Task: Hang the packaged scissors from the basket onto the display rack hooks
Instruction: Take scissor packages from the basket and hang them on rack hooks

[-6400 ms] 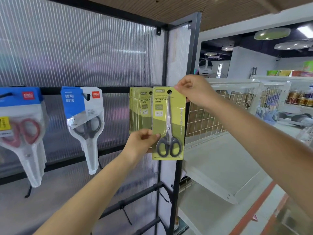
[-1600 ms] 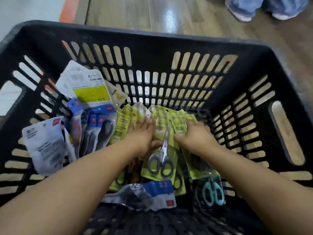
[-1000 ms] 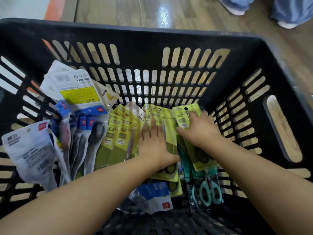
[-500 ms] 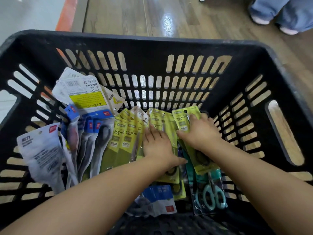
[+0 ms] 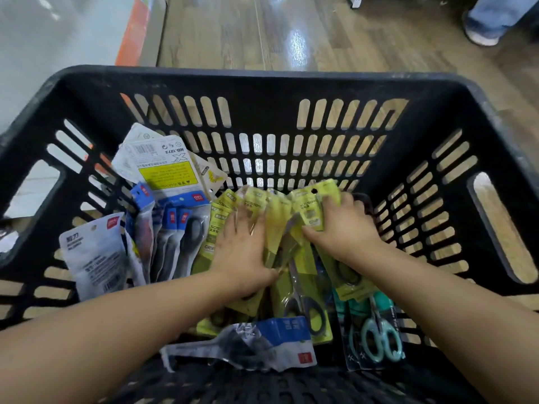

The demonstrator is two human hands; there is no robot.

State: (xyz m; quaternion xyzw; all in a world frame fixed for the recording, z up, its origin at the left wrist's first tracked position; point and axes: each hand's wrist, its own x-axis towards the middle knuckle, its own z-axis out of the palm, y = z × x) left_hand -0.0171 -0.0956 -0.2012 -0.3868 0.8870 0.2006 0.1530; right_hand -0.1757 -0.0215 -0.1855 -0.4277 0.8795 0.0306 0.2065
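The right hand (image 5: 344, 228) grips the top of one yellow-green carded scissors pack (image 5: 313, 208), thumb curled round its edge, likely to lift it out. The left hand (image 5: 242, 252) presses flat-fingered on neighbouring packs inside the black slotted plastic basket (image 5: 262, 86), apparently holding them down. Motion blur hides the fingertips; the rack is out of view.

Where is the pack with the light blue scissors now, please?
In the head view, the pack with the light blue scissors lies at the near right of the black basket, below the right hand, beside the yellow-green packs.
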